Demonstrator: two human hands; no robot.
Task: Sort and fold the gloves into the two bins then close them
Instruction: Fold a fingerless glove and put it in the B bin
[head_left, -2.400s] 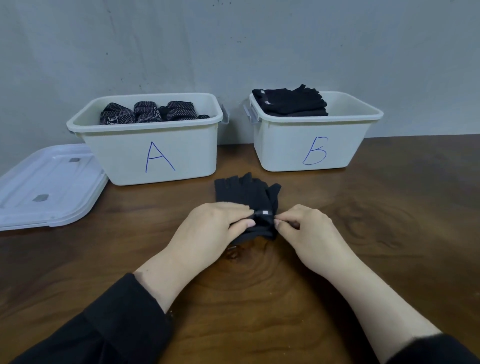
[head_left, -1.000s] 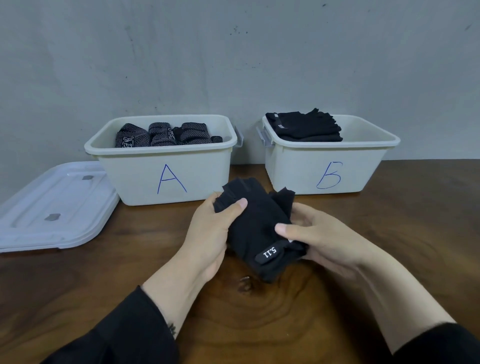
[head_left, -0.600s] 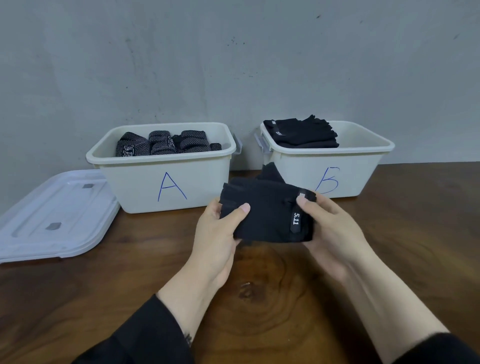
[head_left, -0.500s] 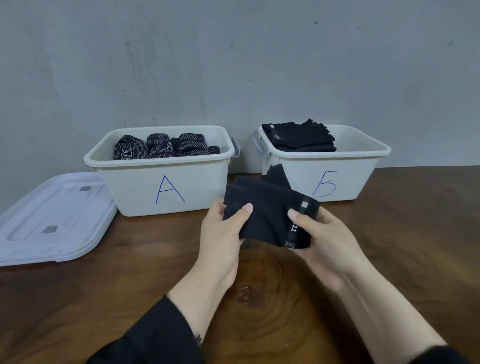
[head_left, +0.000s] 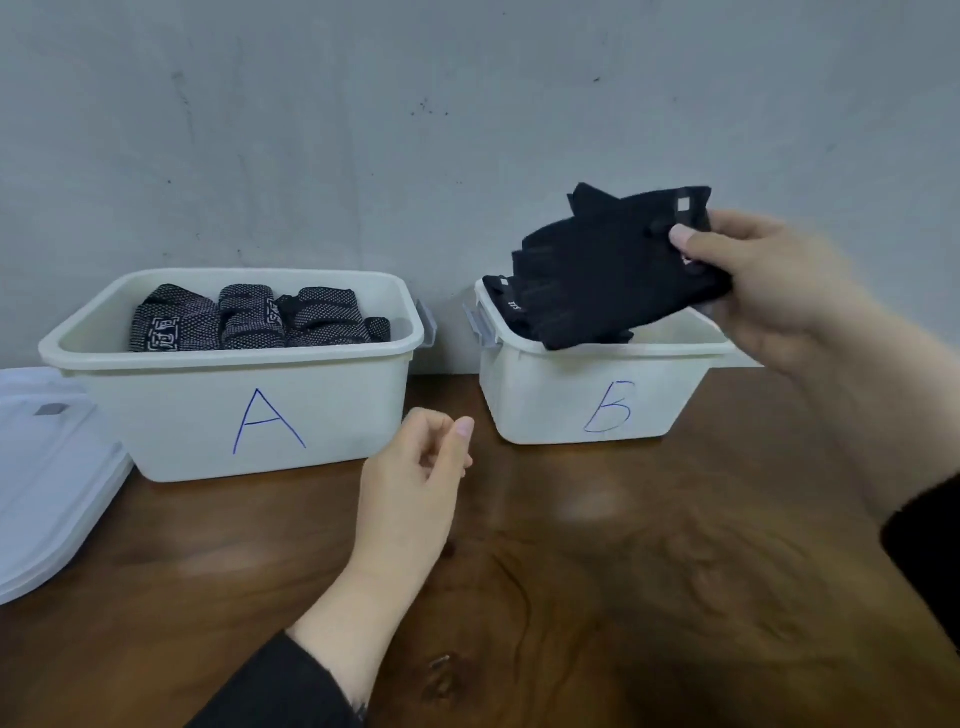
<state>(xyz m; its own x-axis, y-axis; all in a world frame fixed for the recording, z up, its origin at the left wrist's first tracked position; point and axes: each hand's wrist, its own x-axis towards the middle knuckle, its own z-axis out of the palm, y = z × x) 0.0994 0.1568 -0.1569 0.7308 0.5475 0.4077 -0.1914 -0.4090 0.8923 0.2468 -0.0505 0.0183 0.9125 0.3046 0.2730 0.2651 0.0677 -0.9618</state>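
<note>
- Right hand (head_left: 769, 291): raised at the right; thumb and curled fingers make a narrow grip on the wrist end of a folded black fabric glove (head_left: 618, 265).
- Folded black fabric glove: held in the air, tilted, over the open white plastic bin marked B (head_left: 597, 384); its low edge overlaps the bin's near rim in this view, contact not clear.
- Bin B: far right on the dark wooden surface (head_left: 597, 571); black gloves stacked inside at its left end (head_left: 501, 296).
- White plastic bin marked A (head_left: 249, 410): far left, open, holding rolled black dotted gloves (head_left: 249, 317); a narrow gap parts the two bins.
- Left hand (head_left: 415, 478): over the surface near that gap, fingers loosely curled, grip holding nothing.
- White plastic lid (head_left: 47, 478): flat at the left edge, just beside bin A.
</note>
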